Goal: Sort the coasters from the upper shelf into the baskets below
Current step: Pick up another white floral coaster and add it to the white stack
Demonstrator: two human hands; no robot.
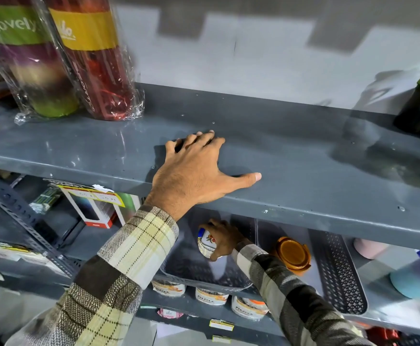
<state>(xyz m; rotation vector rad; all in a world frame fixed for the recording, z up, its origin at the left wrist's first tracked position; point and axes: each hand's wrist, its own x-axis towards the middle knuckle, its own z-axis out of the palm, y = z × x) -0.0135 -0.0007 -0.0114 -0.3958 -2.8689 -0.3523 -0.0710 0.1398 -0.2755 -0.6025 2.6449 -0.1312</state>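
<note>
Shelf (pixel 303 156) carries the left hand (pixel 194 171), flat with fingers spread, gripping nothing. Below, the left basket (pixel 194 270) receives the right hand (pixel 225 239), closed around what seems a white coaster stack (pixel 206 242); orange coasters (pixel 292 254) lie in the neighbouring basket (pixel 338 273).

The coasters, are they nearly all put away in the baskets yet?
Nearly, it seems. Done: the orange coasters already sit in the right basket. In hand: the right hand holds a white flowered stack of coasters in the left basket. Left: the left hand lies flat on the upper shelf; something dark shows under its fingertips, but I cannot tell what.
</note>
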